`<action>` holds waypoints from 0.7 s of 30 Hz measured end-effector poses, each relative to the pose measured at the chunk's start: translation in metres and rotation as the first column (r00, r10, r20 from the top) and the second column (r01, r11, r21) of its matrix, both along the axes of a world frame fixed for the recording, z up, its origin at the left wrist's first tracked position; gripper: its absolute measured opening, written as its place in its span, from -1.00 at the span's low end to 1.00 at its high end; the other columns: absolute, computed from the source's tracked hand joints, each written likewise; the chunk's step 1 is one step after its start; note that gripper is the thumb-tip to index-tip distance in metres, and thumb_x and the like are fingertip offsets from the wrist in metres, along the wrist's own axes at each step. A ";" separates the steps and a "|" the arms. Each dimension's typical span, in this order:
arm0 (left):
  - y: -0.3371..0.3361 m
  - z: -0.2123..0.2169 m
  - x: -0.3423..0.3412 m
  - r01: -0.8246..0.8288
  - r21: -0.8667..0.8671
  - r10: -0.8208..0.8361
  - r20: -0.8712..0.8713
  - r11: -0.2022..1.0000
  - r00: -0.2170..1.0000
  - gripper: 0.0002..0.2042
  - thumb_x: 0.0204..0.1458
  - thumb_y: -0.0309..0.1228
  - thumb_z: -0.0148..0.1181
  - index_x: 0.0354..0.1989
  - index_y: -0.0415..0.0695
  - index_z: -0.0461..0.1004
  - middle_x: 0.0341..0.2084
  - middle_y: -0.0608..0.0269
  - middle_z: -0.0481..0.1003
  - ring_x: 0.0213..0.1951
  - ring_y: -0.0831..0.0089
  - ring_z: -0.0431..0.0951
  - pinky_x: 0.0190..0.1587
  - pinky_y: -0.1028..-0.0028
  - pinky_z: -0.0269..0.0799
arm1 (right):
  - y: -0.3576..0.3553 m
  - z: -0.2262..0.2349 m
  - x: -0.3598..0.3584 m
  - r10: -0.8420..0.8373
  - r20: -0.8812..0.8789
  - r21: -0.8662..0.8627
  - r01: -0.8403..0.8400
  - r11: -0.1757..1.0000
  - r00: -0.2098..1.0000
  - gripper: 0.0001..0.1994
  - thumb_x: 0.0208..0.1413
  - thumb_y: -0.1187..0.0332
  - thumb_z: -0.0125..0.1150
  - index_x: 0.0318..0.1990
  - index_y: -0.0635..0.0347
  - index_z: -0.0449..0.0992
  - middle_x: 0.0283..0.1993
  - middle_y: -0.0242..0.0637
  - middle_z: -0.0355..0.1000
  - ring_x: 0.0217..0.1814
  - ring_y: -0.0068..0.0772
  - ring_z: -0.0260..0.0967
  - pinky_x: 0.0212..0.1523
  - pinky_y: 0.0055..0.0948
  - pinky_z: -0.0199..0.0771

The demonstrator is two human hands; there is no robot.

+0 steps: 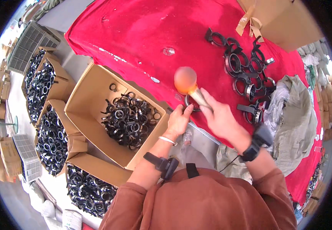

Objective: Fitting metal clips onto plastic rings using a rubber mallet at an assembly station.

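Observation:
My right hand (222, 119) is wrapped round the handle of a mallet (186, 79). The mallet's rounded, pale-brown and orange head is blurred and is seen over the red cloth. Near the edge of the cloth-covered table, my left hand (178, 122) pinches a black ring clamp (187, 100) between thumb and fingers. The mallet handle and my fingers hide part of this clamp. To the right of my hands, several similar black ring clamps (246, 63), some with silvery bands, lie in a loose pile on the cloth.
An open cardboard box (93, 101) with many black rings stands left of the table. Further left are more cartons (63, 82) of rings. A carton (284, 23) sits at the table's far right, with a grey-green sack (296, 115) and clear plastic (277, 101) nearer me.

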State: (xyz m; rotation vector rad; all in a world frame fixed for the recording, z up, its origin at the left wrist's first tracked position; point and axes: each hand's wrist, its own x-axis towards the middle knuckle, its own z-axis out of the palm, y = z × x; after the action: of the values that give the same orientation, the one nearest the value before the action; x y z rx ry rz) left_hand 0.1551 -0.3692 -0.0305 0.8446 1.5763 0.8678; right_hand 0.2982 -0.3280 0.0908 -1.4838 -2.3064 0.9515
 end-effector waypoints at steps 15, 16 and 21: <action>-0.007 0.013 -0.004 0.082 0.060 -0.072 -0.156 0.995 0.985 -0.48 0.12 0.10 -0.16 -0.30 -0.23 0.31 -0.36 -0.27 0.46 -0.17 -0.22 0.41 -0.12 0.03 0.27 | -0.011 -0.011 0.056 -0.097 -0.059 0.188 0.106 0.976 0.994 -0.50 0.15 0.40 0.03 0.27 0.10 0.15 -0.31 0.10 0.45 -0.27 0.08 0.45 -0.23 -0.17 0.43; -0.006 0.014 -0.004 0.099 0.056 -0.089 -0.165 0.994 0.982 -0.48 0.13 0.10 -0.17 -0.31 -0.24 0.31 -0.37 -0.27 0.46 -0.16 -0.23 0.41 -0.12 0.03 0.26 | -0.015 -0.013 0.059 -0.080 -0.095 0.230 0.100 0.968 0.992 -0.51 0.17 0.39 0.01 0.27 0.09 0.16 -0.35 0.02 0.47 -0.34 -0.06 0.49 -0.28 -0.25 0.45; -0.008 -0.004 -0.006 0.087 0.053 -0.080 -0.117 0.995 0.990 -0.45 0.15 0.11 -0.24 -0.31 -0.26 0.29 -0.36 -0.30 0.45 -0.16 -0.27 0.39 -0.11 0.03 0.25 | -0.015 0.028 0.029 -0.261 -0.204 -0.190 0.223 0.956 0.944 -0.51 0.20 0.37 -0.01 0.29 0.06 0.14 -0.48 -0.30 0.37 -0.51 -0.58 0.32 -0.41 -0.51 0.42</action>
State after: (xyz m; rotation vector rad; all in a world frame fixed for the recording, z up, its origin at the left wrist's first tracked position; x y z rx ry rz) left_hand 0.1492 -0.3775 -0.0342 1.0103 1.6092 0.8205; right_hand 0.3268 -0.3431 0.1188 -1.5846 -1.8734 1.1929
